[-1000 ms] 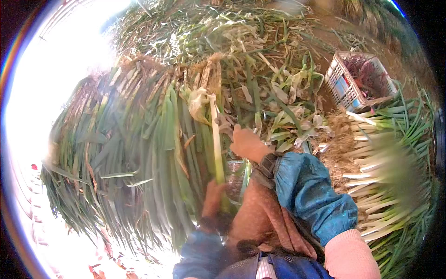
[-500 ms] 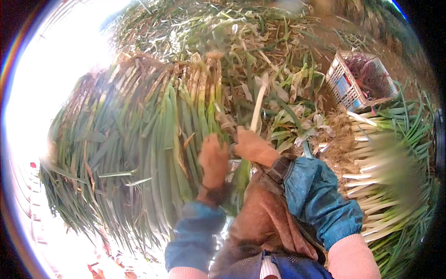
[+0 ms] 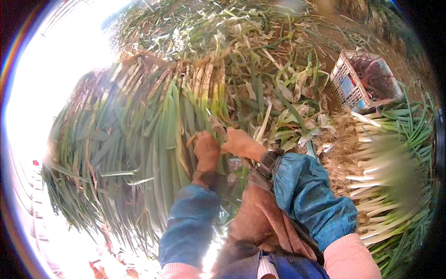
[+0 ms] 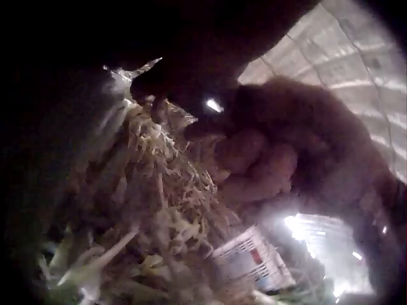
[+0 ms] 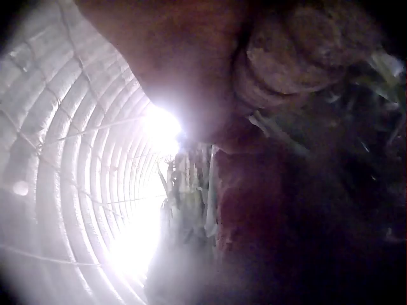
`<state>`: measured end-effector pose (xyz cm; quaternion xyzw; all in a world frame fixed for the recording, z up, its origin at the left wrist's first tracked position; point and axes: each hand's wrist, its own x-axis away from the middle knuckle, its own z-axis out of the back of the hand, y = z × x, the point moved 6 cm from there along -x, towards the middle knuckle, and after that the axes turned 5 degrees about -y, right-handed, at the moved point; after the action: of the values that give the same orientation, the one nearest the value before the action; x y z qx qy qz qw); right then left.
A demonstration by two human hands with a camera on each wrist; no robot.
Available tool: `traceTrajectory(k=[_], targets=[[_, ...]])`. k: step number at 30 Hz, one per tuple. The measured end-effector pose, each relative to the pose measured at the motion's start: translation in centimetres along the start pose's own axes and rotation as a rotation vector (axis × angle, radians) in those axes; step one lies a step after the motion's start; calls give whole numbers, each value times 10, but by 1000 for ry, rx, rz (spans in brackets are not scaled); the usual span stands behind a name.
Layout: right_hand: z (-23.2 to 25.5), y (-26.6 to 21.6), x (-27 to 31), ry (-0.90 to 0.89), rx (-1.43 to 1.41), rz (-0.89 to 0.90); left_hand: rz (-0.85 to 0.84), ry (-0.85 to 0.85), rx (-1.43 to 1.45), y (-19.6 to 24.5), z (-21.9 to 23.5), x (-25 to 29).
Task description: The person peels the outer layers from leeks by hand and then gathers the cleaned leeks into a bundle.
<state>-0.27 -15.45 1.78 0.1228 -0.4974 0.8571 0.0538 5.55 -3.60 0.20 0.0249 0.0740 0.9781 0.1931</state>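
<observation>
A broad row of unpeeled green onions (image 3: 158, 121) lies to the left, roots away from me and leaves toward me. My left hand (image 3: 206, 149) is over the row's right edge, knuckles up and fingertips hidden. Right against it, my right hand (image 3: 244, 144) grips a grey-brown tool (image 3: 217, 125) whose thin pale tip points at the row. Its curled fingers (image 5: 286, 57) show in the right wrist view, and again as fingers (image 4: 273, 168) in the left one. A pale onion stalk (image 3: 265, 121) slants just past its knuckles, the lower end hidden. Whether my left hand holds anything, I cannot tell.
Cleaned green onions (image 3: 376, 186) lie stacked at right, their brown roots (image 3: 341, 153) facing inward. Behind them is a white plastic crate (image 3: 346, 86) with reddish stringy stuff. Stripped skins and leaves (image 3: 223, 32) cover the ground ahead. My knee (image 3: 253, 204) rises below the hands.
The pale stalk went from the row's edge to the right of my right hand and now shows lower. My left hand rose from low on the stalk to beside my right hand.
</observation>
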Motion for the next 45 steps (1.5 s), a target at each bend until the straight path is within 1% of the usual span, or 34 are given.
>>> traceTrajectory(k=[3,6,9,12,15,16,18,20,22,24,25,27,28,31,32,34,36,38,41,43,45], targets=[[14,17,-7,118,4,-112,-208,199,69,14,18,-23],[31,14,6,81,-29,-94,-319,124,-129,13,-14,-75],[33,20,9,86,-13,-79,-446,64,-479,25,-40,-106],[34,23,11,99,1,-102,-192,117,-329,23,-44,-130],[31,24,10,115,-20,-85,16,183,-69,19,-42,-103],[31,21,9,123,-12,-60,-42,229,-213,22,-40,-92],[30,18,11,132,-1,-21,-58,149,-188,1,-57,-97],[28,14,14,82,-10,-63,-30,66,-123,-12,-62,-93],[25,11,15,58,-7,-93,48,-7,-6,-12,-43,-79],[17,12,15,62,-6,-111,45,-100,44,-11,-27,-63],[15,11,15,57,6,-88,42,-146,65,-11,-19,-54],[6,8,13,45,22,-43,46,-199,157,-11,-5,-22],[2,11,10,45,26,-48,52,-227,204,-10,-1,-5],[-4,14,2,40,44,-45,-2,-232,312,-5,10,43],[-4,13,4,40,54,-34,21,-222,338,-6,14,50],[3,3,13,16,81,-46,64,-195,395,-8,19,56],[7,-2,28,-27,103,-97,48,-188,426,-10,21,58],[3,-4,32,-26,127,-92,50,-196,449,-12,20,63],[1,5,20,-18,135,-120,58,-215,477,-9,21,69],[6,9,11,5,117,-152,45,-225,493,-3,35,76],[13,10,6,45,94,-181,7,-122,492,-1,47,78]])
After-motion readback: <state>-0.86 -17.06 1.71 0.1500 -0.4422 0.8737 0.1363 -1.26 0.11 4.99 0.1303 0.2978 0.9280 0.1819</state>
